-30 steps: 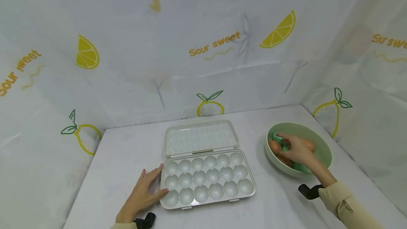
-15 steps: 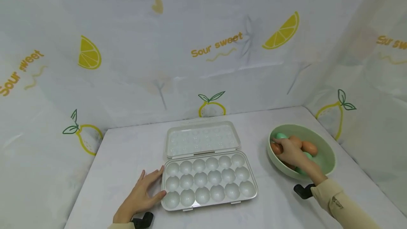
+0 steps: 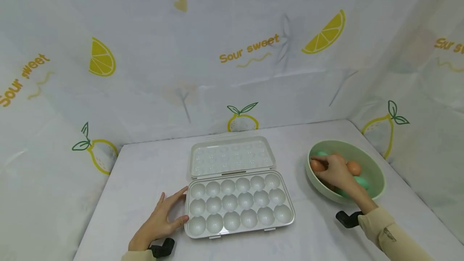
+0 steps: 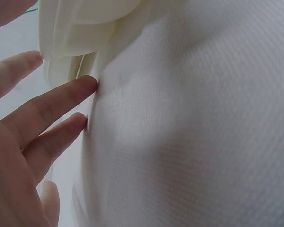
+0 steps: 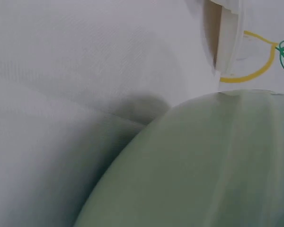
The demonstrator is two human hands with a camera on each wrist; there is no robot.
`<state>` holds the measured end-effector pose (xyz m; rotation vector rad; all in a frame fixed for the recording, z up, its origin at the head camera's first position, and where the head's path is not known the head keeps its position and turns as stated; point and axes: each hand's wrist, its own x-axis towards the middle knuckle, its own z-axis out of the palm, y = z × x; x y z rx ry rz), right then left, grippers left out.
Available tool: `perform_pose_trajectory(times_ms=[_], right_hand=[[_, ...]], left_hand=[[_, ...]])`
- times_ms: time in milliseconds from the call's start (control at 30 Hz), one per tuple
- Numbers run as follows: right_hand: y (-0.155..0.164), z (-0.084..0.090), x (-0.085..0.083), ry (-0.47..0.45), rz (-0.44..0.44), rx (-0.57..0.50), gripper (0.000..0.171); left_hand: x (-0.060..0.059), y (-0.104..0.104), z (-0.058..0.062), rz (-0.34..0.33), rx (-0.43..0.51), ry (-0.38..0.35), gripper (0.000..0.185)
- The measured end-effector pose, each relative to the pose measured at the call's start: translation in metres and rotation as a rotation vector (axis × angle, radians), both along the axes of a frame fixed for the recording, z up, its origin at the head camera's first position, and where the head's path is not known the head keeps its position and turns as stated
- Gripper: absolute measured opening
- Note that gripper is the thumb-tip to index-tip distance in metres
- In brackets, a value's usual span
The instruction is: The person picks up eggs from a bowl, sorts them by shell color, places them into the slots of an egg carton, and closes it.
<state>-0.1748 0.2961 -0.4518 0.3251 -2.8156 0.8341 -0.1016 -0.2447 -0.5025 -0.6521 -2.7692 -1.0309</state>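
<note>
In the pale green bowl [image 3: 373,168], right of the open white plastic egg tray [image 3: 240,208], the right hand [image 3: 335,172] curls over a brown egg [image 3: 317,165]: light, smooth, fragile, best cradled round its middle. The left hand [image 3: 159,222] lies flat, touching the tray's left edge.

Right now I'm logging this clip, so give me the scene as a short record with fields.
Left hand: left hand rests flat on the table, fingertips at the egg tray
Right hand: right hand reaches into the green bowl, over the eggs; grip unclear
Tray: lid open, every cup empty
Bowl contents: brown egg, teal egg, others partly hidden
</note>
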Motion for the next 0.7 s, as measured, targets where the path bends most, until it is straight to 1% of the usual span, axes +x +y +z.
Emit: perform_pose_trajectory(times_ms=[67,100,200,300,400,467,567,700], right_hand=[[0.0,-0.001,0.002,0.038,-0.015,-0.031,0.041],[0.0,-0.001,0.003,0.042,-0.026,-0.056,0.042],[-0.002,0.0,0.004,0.06,-0.053,-0.178,0.044],[-0.008,0.001,0.005,0.131,-0.072,-0.316,0.045],[-0.019,0.008,0.007,0.214,-0.08,-0.431,0.047],[-0.031,0.016,0.009,0.241,-0.075,-0.485,0.048],[-0.053,0.027,0.009,0.237,-0.039,-0.548,0.05],[-0.09,0.034,0.006,0.154,0.058,-0.645,0.049]], left_hand=[[0.0,-0.001,0.0,0.001,0.005,-0.015,0.077],[0.0,-0.001,0.0,-0.001,0.007,-0.024,0.077],[0.001,-0.001,0.0,0.004,0.016,-0.048,0.078],[0.002,0.0,0.001,0.008,0.013,-0.065,0.079],[0.002,0.001,0.001,0.017,0.004,-0.078,0.079],[0.001,0.002,0.001,0.021,-0.001,-0.084,0.079],[0.0,0.002,0.001,0.019,0.007,-0.083,0.079],[0.001,0.002,0.002,0.008,0.025,-0.078,0.079]])
